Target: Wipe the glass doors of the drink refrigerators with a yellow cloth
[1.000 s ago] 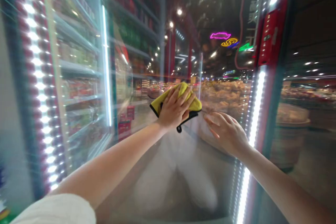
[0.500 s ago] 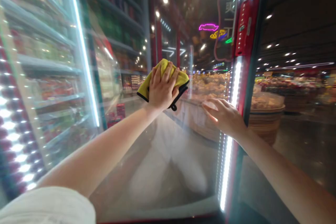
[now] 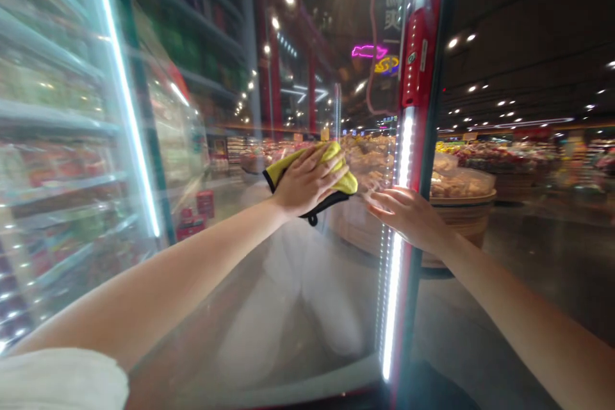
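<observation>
My left hand [image 3: 307,182] presses a yellow cloth [image 3: 342,170] with black edging against the glass door [image 3: 298,320], its fingers laid over the folded cloth and pointing up and right. A small black loop hangs from the cloth's lower edge. Just to the right, my right hand [image 3: 401,214] rests at the door's lit edge, fingers apart and bent slightly, with nothing in it. Its fingertips come close to the cloth.
A red door frame [image 3: 417,64] with a bright light strip [image 3: 396,282] runs down the right. Shelves of goods [image 3: 57,160] stand at the left. Behind the frame is a round wooden display bin [image 3: 464,214].
My left hand and the cloth have moved down and a little right across the glass, nearer my right hand, and have turned rightward. The view has shifted, so the door frame appears further left.
</observation>
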The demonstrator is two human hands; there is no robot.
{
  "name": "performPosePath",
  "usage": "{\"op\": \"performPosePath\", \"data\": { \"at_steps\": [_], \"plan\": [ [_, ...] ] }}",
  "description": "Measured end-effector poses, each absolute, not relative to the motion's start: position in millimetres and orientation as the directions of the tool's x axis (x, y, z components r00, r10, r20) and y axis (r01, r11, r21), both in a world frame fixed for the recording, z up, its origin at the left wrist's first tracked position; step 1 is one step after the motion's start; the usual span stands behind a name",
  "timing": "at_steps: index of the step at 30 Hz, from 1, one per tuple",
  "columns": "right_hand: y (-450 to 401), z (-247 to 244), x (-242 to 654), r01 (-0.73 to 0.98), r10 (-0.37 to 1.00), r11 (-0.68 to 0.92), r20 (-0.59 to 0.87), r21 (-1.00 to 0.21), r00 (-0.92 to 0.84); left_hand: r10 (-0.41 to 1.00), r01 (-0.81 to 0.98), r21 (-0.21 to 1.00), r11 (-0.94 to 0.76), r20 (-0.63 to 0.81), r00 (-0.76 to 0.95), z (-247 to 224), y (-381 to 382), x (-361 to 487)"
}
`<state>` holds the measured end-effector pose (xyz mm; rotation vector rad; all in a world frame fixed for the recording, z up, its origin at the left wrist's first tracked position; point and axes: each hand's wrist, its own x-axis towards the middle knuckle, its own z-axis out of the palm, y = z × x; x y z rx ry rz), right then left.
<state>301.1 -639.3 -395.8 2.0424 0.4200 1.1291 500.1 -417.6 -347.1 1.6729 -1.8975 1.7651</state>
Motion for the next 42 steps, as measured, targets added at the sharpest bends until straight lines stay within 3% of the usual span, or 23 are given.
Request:
{"op": "performPosePath", "data": {
  "at_steps": [2,4,8,11,14,16,18,20,23,25,27,30,34,38,42],
  "plan": [
    [-647,-400,299,-0.070,0.585,-0.668,0.581,0.741,0.566,-0.553,-0.752,-0.563,-0.342,0.768,-0.324,-341,-435,489],
    [-653,-406,296,-0.070,0.578,-0.663,0.569,0.745,0.586,-0.549,-0.761,-0.548,-0.347,0.777,-0.309,-359,-444,481],
    [-662,-411,287,-0.096,0.584,-0.621,0.541,0.778,0.605,-0.697,-0.625,-0.776,-0.078,0.491,-0.522,-422,-440,484],
    [-668,-406,280,-0.114,0.604,-0.602,0.544,0.791,0.582,-0.699,-0.512,-0.858,0.052,0.335,-0.632,-426,-442,490],
    [-674,-401,274,-0.125,0.581,-0.638,0.583,0.759,0.568,-0.665,-0.562,-0.826,-0.049,0.447,-0.599,-378,-461,484],
    [-677,-400,269,-0.137,0.544,-0.678,0.618,0.722,0.568,-0.607,-0.677,-0.703,-0.219,0.641,-0.469,-343,-478,473],
    [-681,-403,263,-0.127,0.534,-0.692,0.623,0.710,0.572,-0.547,-0.732,-0.609,-0.305,0.741,-0.389,-328,-493,462],
    [-685,-408,257,-0.094,0.553,-0.688,0.604,0.719,0.573,-0.564,-0.736,-0.614,-0.284,0.728,-0.390,-340,-502,454],
    [-691,-415,250,-0.059,0.574,-0.686,0.589,0.725,0.569,-0.665,-0.680,-0.727,-0.097,0.555,-0.499,-390,-502,456],
    [-693,-418,245,-0.051,0.575,-0.689,0.589,0.723,0.568,-0.676,-0.611,-0.791,0.046,0.425,-0.602,-420,-499,461],
    [-693,-417,241,-0.042,0.585,-0.690,0.592,0.722,0.554,-0.661,-0.572,-0.816,0.087,0.382,-0.646,-432,-498,466],
    [-691,-407,233,-0.079,0.594,-0.708,0.653,0.701,0.470,-0.631,-0.634,-0.773,-0.040,0.511,-0.583,-413,-506,462],
    [-681,-378,221,-0.142,0.512,-0.813,0.810,0.564,0.287,-0.508,-0.784,-0.604,-0.145,0.725,-0.465,-359,-536,443],
    [-671,-352,218,-0.169,0.391,-0.886,0.891,0.432,0.231,-0.488,-0.802,-0.589,-0.096,0.730,-0.478,-333,-568,428],
    [-669,-352,224,-0.150,0.371,-0.901,0.903,0.406,0.217,-0.539,-0.777,-0.626,-0.071,0.679,-0.498,-354,-573,424]
  ]
}}
